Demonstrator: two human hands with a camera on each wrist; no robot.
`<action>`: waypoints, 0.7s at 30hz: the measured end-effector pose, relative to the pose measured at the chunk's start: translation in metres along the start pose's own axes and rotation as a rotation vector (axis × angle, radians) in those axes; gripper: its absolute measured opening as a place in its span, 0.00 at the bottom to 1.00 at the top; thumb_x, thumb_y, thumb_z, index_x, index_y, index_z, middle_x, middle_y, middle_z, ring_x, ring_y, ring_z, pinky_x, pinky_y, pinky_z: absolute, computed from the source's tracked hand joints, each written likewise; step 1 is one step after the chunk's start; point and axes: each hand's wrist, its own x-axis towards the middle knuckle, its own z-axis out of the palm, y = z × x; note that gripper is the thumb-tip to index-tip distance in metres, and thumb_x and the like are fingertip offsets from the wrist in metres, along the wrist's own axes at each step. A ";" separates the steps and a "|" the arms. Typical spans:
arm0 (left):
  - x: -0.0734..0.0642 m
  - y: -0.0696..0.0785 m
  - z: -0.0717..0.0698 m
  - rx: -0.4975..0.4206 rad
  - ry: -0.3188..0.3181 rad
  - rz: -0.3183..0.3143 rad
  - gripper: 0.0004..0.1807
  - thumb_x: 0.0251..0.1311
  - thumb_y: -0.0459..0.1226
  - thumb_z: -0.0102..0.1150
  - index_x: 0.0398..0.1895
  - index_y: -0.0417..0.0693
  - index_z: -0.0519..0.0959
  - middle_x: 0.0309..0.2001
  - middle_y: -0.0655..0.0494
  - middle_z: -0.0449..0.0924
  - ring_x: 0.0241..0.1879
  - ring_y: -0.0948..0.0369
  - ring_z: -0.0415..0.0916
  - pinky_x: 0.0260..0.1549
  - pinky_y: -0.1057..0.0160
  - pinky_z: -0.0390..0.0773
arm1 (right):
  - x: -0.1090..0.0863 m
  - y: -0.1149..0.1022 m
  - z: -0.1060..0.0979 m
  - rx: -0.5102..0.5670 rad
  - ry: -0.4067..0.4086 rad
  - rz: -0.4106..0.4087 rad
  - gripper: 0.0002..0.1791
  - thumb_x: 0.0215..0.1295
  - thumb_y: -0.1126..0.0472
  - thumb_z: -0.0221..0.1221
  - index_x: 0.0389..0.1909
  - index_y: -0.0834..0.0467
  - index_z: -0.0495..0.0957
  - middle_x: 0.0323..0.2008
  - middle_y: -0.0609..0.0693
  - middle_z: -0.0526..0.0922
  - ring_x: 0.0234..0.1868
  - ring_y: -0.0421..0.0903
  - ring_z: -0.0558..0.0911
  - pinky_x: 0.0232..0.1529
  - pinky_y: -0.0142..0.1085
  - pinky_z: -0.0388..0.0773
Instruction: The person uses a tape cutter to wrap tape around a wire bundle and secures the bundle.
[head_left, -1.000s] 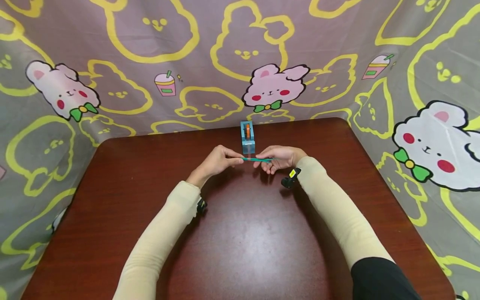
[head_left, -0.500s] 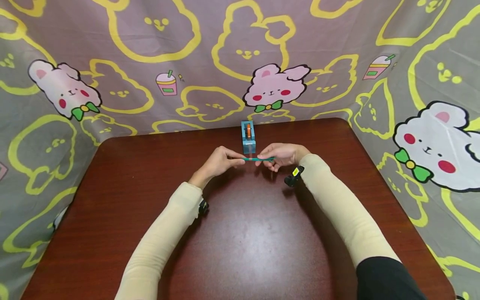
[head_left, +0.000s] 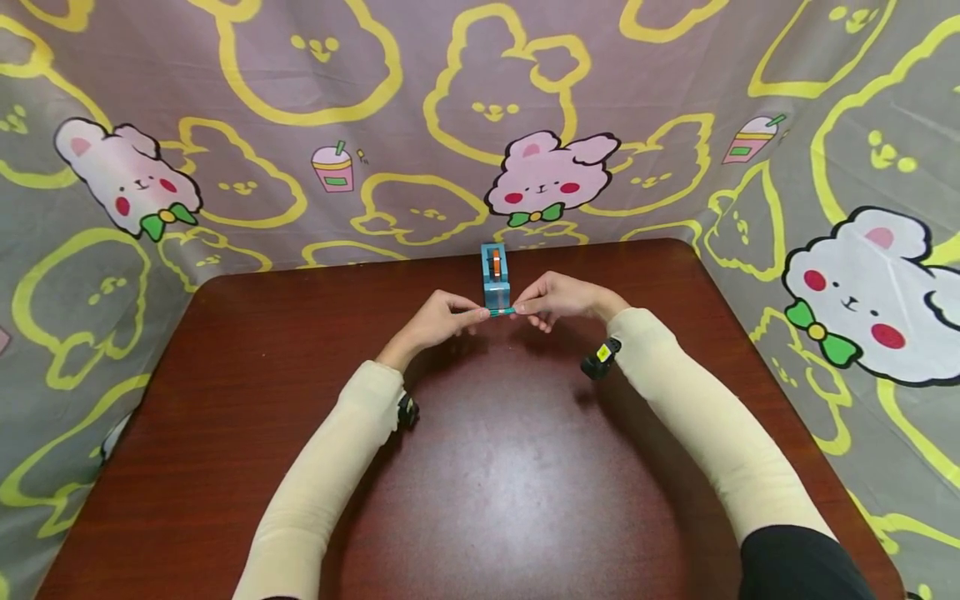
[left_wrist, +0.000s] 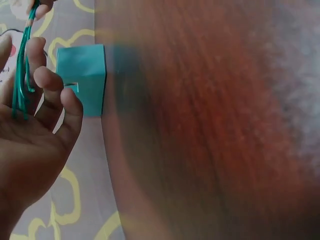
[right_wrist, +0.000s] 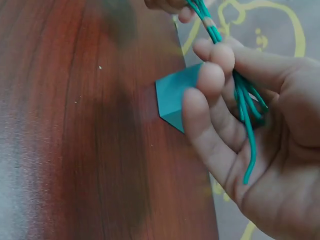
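Observation:
A thin bundle of green wires (head_left: 502, 312) is stretched between both hands, just in front of the blue tape dispenser (head_left: 497, 296). My left hand (head_left: 438, 320) pinches its left part between thumb and fingers; loose wire ends (left_wrist: 20, 92) spread over that palm. On the other side, my right hand (head_left: 562, 297) pinches the bundle with thumb and forefinger, its other fingers loosely curled. Several wire ends (right_wrist: 250, 137) fan out under the right palm. A pale band (right_wrist: 208, 22) crosses the bundle between the hands.
The dispenser holds an orange-cored roll (head_left: 496, 264) and stands near the back edge of the dark brown wooden table (head_left: 300, 375). Patterned cloth (head_left: 420, 100) hangs behind and along both sides. A small black wrist camera (head_left: 602, 358) sits below the right wrist.
My right hand has shifted up and changed from lying under the wires to pinching them. The bundle has come closer to the dispenser's front. My left hand keeps its pinch.

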 end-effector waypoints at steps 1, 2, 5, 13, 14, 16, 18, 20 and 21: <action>0.001 -0.001 -0.001 0.000 0.010 -0.002 0.20 0.69 0.46 0.63 0.39 0.35 0.88 0.24 0.44 0.83 0.24 0.49 0.73 0.23 0.61 0.70 | -0.002 0.000 0.002 -0.021 0.032 -0.023 0.17 0.74 0.61 0.59 0.49 0.73 0.81 0.22 0.55 0.79 0.24 0.45 0.77 0.30 0.37 0.80; 0.003 -0.002 -0.002 -0.005 0.021 -0.007 0.22 0.70 0.48 0.61 0.38 0.34 0.87 0.23 0.46 0.82 0.22 0.51 0.72 0.23 0.61 0.70 | -0.003 0.000 0.004 -0.044 0.065 -0.051 0.16 0.74 0.62 0.59 0.48 0.73 0.81 0.22 0.56 0.79 0.24 0.46 0.76 0.29 0.37 0.80; 0.008 -0.004 -0.006 -0.073 0.032 -0.062 0.27 0.73 0.51 0.55 0.38 0.32 0.86 0.20 0.51 0.80 0.21 0.58 0.71 0.26 0.60 0.74 | -0.006 0.002 0.011 -0.137 0.167 -0.134 0.13 0.72 0.64 0.61 0.47 0.71 0.83 0.23 0.59 0.79 0.24 0.49 0.77 0.29 0.40 0.80; 0.022 -0.004 -0.014 -0.225 -0.180 -0.321 0.39 0.75 0.60 0.43 0.44 0.29 0.84 0.21 0.53 0.77 0.20 0.61 0.70 0.28 0.60 0.74 | -0.013 0.008 0.031 -0.309 0.357 -0.218 0.09 0.68 0.67 0.64 0.46 0.65 0.87 0.29 0.59 0.85 0.29 0.51 0.81 0.31 0.39 0.80; 0.023 -0.004 -0.014 -0.231 -0.206 -0.348 0.39 0.75 0.59 0.43 0.44 0.29 0.84 0.21 0.53 0.76 0.21 0.61 0.69 0.28 0.60 0.73 | -0.013 0.009 0.032 -0.329 0.372 -0.229 0.09 0.67 0.68 0.64 0.46 0.63 0.87 0.30 0.59 0.86 0.29 0.50 0.81 0.30 0.38 0.79; 0.026 -0.004 -0.014 -0.248 -0.239 -0.395 0.36 0.76 0.57 0.43 0.45 0.29 0.84 0.21 0.54 0.74 0.21 0.61 0.68 0.27 0.61 0.72 | -0.013 0.011 0.034 -0.363 0.396 -0.259 0.09 0.66 0.68 0.65 0.45 0.62 0.88 0.31 0.59 0.86 0.28 0.48 0.81 0.29 0.35 0.77; 0.028 -0.004 -0.014 -0.258 -0.259 -0.427 0.33 0.77 0.54 0.46 0.46 0.30 0.84 0.21 0.54 0.73 0.21 0.61 0.67 0.27 0.61 0.70 | -0.013 0.013 0.036 -0.385 0.415 -0.287 0.09 0.65 0.69 0.65 0.44 0.61 0.89 0.30 0.58 0.87 0.28 0.47 0.80 0.28 0.35 0.75; 0.030 -0.004 -0.014 -0.258 -0.276 -0.446 0.29 0.76 0.51 0.48 0.46 0.30 0.84 0.20 0.55 0.71 0.21 0.61 0.65 0.26 0.62 0.69 | -0.013 0.015 0.037 -0.405 0.424 -0.313 0.09 0.65 0.70 0.66 0.44 0.60 0.89 0.30 0.56 0.86 0.28 0.45 0.80 0.28 0.35 0.74; 0.030 -0.003 -0.014 -0.255 -0.284 -0.449 0.27 0.76 0.50 0.50 0.47 0.30 0.83 0.20 0.55 0.71 0.21 0.62 0.65 0.26 0.62 0.69 | -0.013 0.016 0.037 -0.411 0.427 -0.324 0.09 0.65 0.70 0.66 0.44 0.61 0.89 0.30 0.55 0.86 0.28 0.45 0.80 0.28 0.35 0.74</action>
